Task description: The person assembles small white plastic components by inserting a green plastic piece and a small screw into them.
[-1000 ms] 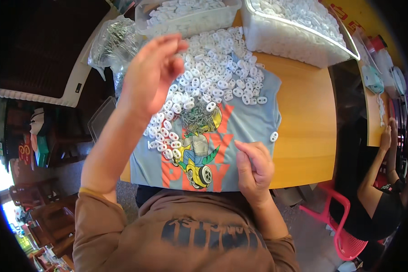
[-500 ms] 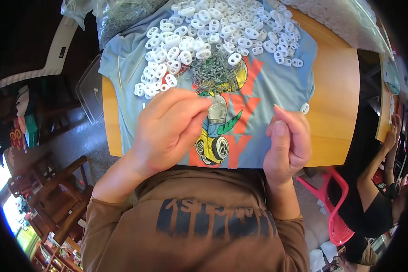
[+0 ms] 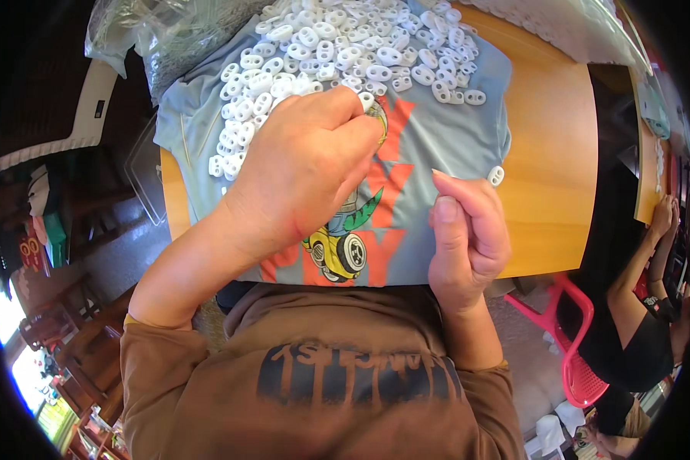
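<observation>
A heap of white two-hole cord locks [image 3: 389, 55] covers the far part of a blue-grey printed T-shirt [image 3: 456, 142] spread over the table. My left hand [image 3: 307, 153] is closed, reaching across the shirt to the near edge of the heap. It covers the spot where small metal springs lay, and its fingertips are hidden. Nearer to me on the right, my right hand [image 3: 471, 241] hovers with curled fingers and the thumb against the index finger. Whatever it may hold does not show. One loose cord lock [image 3: 496, 176] rests just beyond it.
The wooden table [image 3: 552, 153] extends to the right of the shirt. Clear plastic bags stand at the back left [image 3: 199, 46] and back right [image 3: 579, 31]. A pink plastic chair [image 3: 583, 376] is at lower right. Another person's hands [image 3: 664, 217] are at the far right.
My left hand has moved forward and right, over the springs, hiding them. My right hand keeps its curled pose. The whole view has shifted slightly.
</observation>
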A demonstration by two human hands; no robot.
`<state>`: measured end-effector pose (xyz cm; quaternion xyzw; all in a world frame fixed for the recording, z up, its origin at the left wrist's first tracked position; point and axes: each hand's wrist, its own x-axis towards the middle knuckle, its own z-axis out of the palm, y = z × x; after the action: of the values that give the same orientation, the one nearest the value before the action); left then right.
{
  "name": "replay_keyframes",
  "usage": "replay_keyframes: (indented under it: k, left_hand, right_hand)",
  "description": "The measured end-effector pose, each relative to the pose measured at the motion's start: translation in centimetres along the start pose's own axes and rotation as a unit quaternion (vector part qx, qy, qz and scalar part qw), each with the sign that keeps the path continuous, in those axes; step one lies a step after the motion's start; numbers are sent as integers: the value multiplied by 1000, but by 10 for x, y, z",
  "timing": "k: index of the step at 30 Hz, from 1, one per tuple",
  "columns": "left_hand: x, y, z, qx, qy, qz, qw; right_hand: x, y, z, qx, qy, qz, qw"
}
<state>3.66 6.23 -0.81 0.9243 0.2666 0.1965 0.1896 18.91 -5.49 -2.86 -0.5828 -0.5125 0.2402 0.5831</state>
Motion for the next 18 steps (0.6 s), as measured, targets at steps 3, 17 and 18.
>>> replay_keyframes:
  k: [3, 17, 18]
  left_hand:
    - [3, 1, 11, 30, -2, 7, 1000]
    - [9, 19, 4, -40, 19, 29, 999]
    - [6, 21, 3, -85, 44, 35, 995]
  right_hand:
    - [2, -2, -1, 18, -3, 8, 1000]
    - [5, 0, 3, 26, 10, 55, 998]
    - [5, 2, 3, 25, 11, 56, 998]
